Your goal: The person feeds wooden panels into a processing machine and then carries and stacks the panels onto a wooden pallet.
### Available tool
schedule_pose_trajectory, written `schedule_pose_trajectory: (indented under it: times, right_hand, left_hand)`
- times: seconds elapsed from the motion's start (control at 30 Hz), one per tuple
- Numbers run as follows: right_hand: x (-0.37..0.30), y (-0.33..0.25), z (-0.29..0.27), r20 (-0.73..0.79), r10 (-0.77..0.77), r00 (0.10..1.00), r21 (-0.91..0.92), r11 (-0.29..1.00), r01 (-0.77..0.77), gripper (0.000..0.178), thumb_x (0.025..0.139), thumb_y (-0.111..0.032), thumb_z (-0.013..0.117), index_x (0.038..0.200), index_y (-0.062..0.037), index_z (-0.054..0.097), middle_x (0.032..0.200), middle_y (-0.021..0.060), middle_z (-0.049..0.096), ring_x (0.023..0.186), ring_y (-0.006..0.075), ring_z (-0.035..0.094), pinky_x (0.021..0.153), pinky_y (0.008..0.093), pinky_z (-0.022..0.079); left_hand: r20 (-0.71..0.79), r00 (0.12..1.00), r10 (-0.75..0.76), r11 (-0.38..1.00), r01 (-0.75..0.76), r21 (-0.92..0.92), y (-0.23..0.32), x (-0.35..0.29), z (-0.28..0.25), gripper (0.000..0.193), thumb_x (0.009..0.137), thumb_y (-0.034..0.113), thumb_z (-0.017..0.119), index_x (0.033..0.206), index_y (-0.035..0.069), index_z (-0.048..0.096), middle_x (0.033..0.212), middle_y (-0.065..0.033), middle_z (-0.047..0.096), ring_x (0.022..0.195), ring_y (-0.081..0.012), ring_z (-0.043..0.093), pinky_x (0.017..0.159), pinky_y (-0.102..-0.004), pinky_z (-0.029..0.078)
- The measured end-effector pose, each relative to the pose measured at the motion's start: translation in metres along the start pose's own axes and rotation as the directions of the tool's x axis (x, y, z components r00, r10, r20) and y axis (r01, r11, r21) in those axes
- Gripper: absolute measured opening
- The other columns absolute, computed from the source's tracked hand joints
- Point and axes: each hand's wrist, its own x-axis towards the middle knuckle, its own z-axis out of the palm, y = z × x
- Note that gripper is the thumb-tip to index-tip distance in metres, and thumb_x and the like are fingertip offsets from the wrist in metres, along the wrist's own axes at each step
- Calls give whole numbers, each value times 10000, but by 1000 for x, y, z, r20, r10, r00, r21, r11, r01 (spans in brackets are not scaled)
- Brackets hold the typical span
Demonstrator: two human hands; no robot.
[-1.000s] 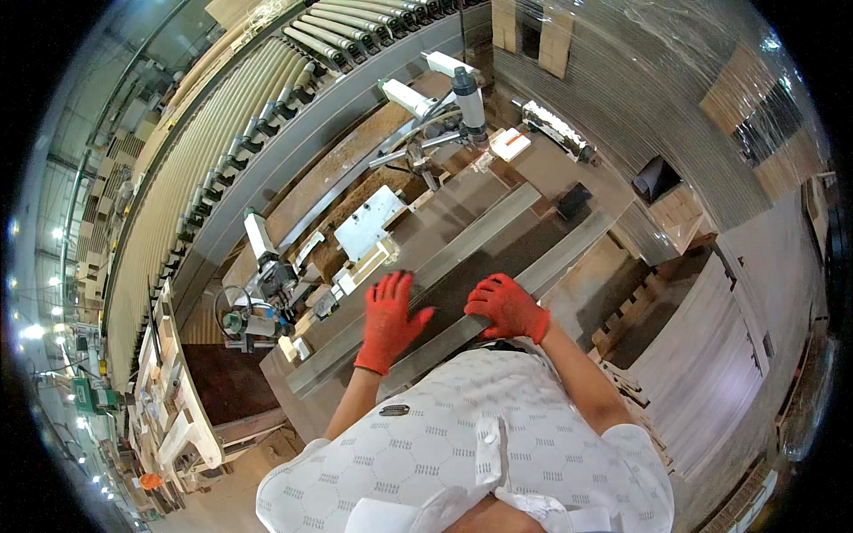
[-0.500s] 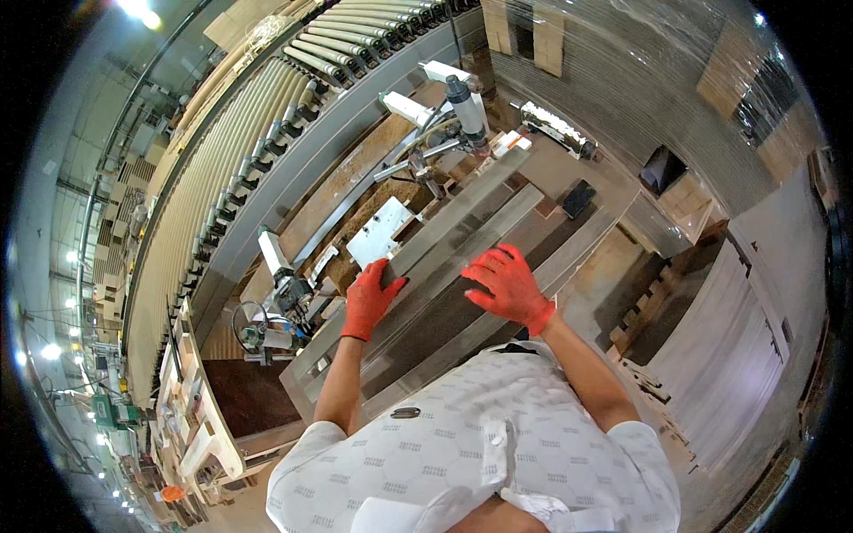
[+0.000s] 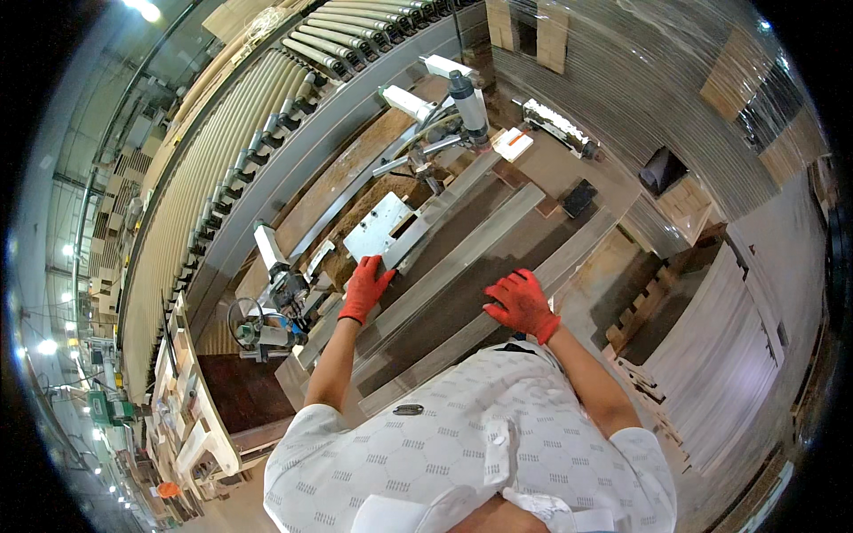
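The person stands over a long work table (image 3: 569,266) in a workshop, both hands in red gloves. The left hand (image 3: 364,289) reaches forward with its fingers spread and lies flat on the near end of a dark panel (image 3: 462,222) that runs away from the person along the table, just beside a pale metal plate (image 3: 380,226) fixed to the machine. It grips nothing; the palm presses down on the panel's surface. The right hand (image 3: 520,304) is also open, fingers splayed wide, and hovers or rests over a second dark panel (image 3: 453,311) that lies between two lighter rails; whether it touches the surface cannot be told. The two hands are well apart, the left farther forward than the right. Beyond the left hand a machine head (image 3: 462,102) with a grey cylinder and hoses stands over the far end of the panels. Left of the table a roller conveyor (image 3: 231,151) curves away, and a small motor unit (image 3: 275,293) sits near the left hand. To the right, stacked boards (image 3: 737,346) and a wooden pallet (image 3: 644,306) stand on the floor.
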Motion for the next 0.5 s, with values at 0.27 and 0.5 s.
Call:
schedule_pose_trajectory:
  times: [0.27,0.5]
  right_hand:
    - [1,-1,-4,16,6,1000,-14,1000,-5,379,987,-499,673,1134,-162,763,1000,58,733,1014,273,689,1091,510,431]
    - [7,-6,-4,-9,-14,1000,1,1000,14,334,967,-464,699,1086,-158,757,982,78,736,989,292,693,1068,516,446]
  left_hand:
    - [-215,969,119,920,-26,391,-10,0,11,521,913,466,792,1319,155,698,1403,-64,639,1411,-342,482,1176,-632,286]
    - [-131,991,12,945,32,326,-37,24,41,505,911,457,789,1267,108,710,1356,-80,660,1355,-310,552,1182,-550,329]
